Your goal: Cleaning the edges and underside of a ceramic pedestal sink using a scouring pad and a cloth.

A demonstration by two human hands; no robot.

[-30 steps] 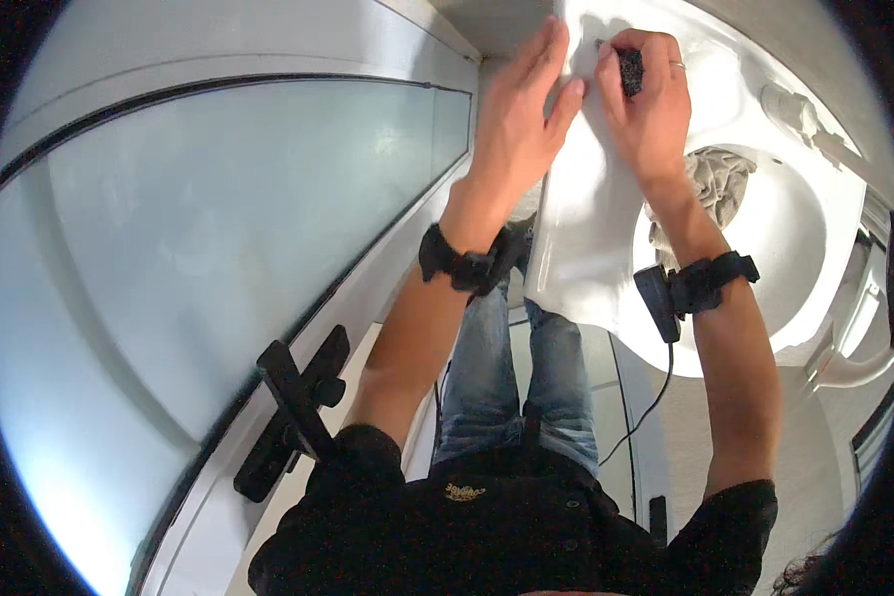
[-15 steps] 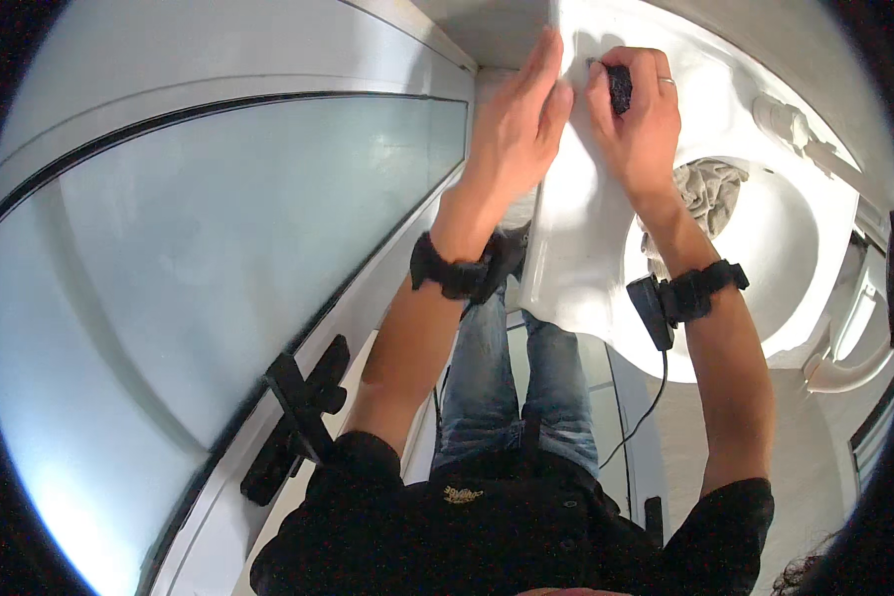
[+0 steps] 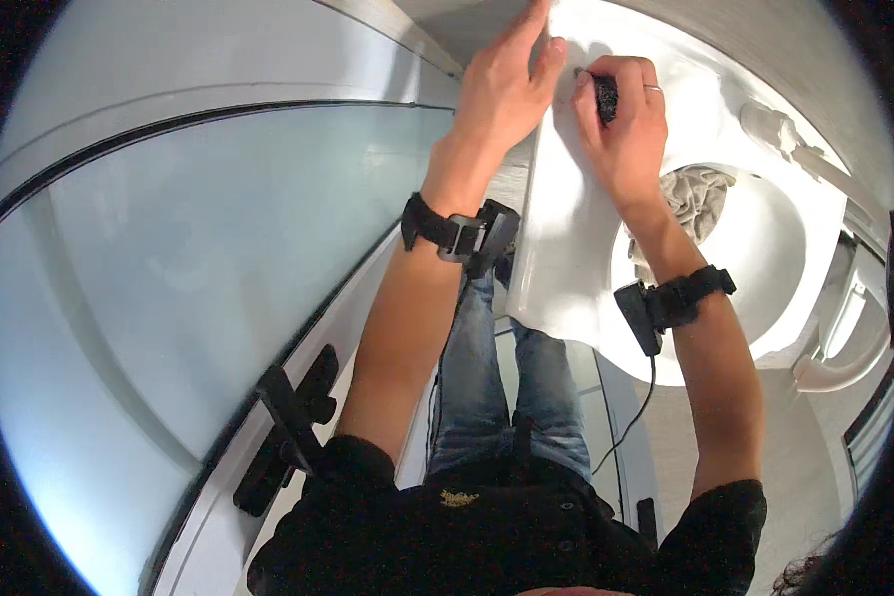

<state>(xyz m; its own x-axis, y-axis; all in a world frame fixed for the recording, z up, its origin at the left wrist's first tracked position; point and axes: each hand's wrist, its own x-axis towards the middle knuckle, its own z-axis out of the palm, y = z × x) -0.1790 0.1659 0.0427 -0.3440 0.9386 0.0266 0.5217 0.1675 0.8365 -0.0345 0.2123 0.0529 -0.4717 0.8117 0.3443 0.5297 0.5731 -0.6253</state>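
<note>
My right hand (image 3: 626, 129) grips a small black, rough-textured scouring pad (image 3: 605, 97) against the flat left part of the white washbasin (image 3: 566, 258). The pad's underside is hidden, and a ring shows on one finger. At the basin's far left edge is my left hand (image 3: 507, 94), its fingers stretched out and its thumb apart, holding nothing. Its fingertips reach the rim near the top of the picture. A crumpled grey cloth (image 3: 700, 199) lies in the bowl, partly behind my right forearm.
Right of the bowl stands a white tap (image 3: 780, 129). A frosted glass door (image 3: 219, 258) with a black handle (image 3: 293, 422) runs along my left. Black devices are strapped to both wrists, and a cable (image 3: 636, 422) hangs from the right one. A white curved bracket (image 3: 844, 372) is at the right.
My left hand has slid farther away along the basin's edge, and its wrist has turned. My right hand, still on the pad, has shifted slightly nearer. The whole view has moved a little.
</note>
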